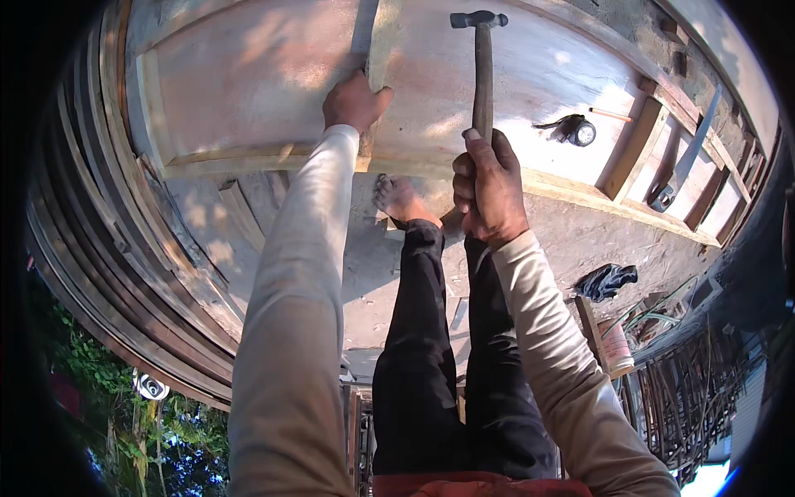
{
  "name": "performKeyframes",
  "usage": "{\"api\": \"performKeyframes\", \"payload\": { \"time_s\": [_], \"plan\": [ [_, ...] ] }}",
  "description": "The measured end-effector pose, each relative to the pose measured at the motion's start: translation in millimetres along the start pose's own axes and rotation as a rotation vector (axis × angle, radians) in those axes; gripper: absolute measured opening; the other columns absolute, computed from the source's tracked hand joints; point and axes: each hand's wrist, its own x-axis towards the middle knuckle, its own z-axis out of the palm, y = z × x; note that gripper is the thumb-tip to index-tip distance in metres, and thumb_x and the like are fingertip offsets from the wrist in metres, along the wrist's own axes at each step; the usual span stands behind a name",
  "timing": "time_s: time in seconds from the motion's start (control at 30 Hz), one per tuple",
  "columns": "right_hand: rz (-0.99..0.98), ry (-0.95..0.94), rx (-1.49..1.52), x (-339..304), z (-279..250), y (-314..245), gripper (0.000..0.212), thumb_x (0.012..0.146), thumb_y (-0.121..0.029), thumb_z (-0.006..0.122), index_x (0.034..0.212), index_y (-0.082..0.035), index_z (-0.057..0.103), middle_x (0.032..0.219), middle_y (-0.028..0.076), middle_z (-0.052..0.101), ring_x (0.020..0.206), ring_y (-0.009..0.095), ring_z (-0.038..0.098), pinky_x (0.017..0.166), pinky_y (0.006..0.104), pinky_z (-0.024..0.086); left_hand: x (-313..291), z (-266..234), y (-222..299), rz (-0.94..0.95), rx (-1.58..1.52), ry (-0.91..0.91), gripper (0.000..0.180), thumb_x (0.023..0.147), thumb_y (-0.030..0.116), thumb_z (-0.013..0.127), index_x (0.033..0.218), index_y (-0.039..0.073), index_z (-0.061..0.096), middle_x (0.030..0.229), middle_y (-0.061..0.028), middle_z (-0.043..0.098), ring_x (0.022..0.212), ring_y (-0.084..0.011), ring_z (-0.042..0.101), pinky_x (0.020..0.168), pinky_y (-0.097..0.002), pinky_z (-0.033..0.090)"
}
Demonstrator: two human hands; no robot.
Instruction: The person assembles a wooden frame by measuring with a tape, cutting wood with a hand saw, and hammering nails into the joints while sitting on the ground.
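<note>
My right hand [490, 186] is wrapped round the wooden handle of a ball-peen hammer [483, 74], which stands head-up in the view with its dark metal head far from me. My left hand [356, 103] is closed over a wooden crosspiece [379, 54], thumb pointing right along its side; the fingertips are hidden. That crosspiece belongs to a frame of pale battens round a flat reddish-white panel [240, 83]. The hammer head hangs over the panel, right of the crosspiece. Whether a nail is under my left hand, I cannot tell.
On the panel's right lie a round black object with a strap [580, 131], an orange pencil [610, 114] and a handsaw [691, 161] across the frame. Long planks [99, 190] are stacked at left. My bare foot [406, 200] is beside the frame's near edge. A dark cloth [607, 282] and bucket [615, 348] sit at right.
</note>
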Motion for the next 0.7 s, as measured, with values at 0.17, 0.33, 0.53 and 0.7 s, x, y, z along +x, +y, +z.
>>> {"api": "performKeyframes", "payload": {
  "time_s": [0.17,0.33,0.53,0.7],
  "plan": [
    [0.112,-0.147,0.109,59,57,-11,0.022,0.101,-0.026,0.058,0.102,-0.010,0.044,0.071,-0.001,0.042,0.052,0.009,0.039,0.043,0.0260,0.031,8,-4,-5,-0.044,0.023,-0.040,0.055,0.080,0.043,0.069,0.114,0.001,0.065,0.108,-0.0231,0.071,0.103,-0.0391,0.068,0.092,-0.0476,0.052],
    [0.014,-0.034,0.051,53,50,-7,0.022,0.102,-0.028,0.057,0.103,-0.010,0.045,0.071,0.000,0.043,0.052,0.009,0.039,0.043,0.0265,0.031,7,-9,-1,-0.088,0.031,-0.091,0.055,0.079,0.041,0.070,0.116,0.001,0.065,0.111,-0.0223,0.071,0.103,-0.0375,0.069,0.092,-0.0466,0.053],
    [-0.016,0.033,-0.113,8,13,17,0.032,0.102,-0.027,0.059,0.124,-0.006,0.048,0.073,0.001,0.049,0.054,0.009,0.044,0.045,0.0267,0.035,6,-12,-3,-0.066,-0.026,-0.125,0.060,0.076,0.044,0.074,0.123,0.007,0.064,0.114,-0.0192,0.071,0.106,-0.0375,0.068,0.094,-0.0463,0.053],
    [-0.288,-0.119,-0.537,-31,-58,86,0.040,0.097,-0.016,0.064,0.132,-0.004,0.050,0.083,0.004,0.062,0.061,0.014,0.056,0.058,0.0271,0.046,13,-20,-4,-0.023,0.036,-0.122,0.057,0.078,0.049,0.070,0.119,0.010,0.068,0.110,-0.0157,0.073,0.104,-0.0336,0.069,0.093,-0.0433,0.053]
  ]
}}
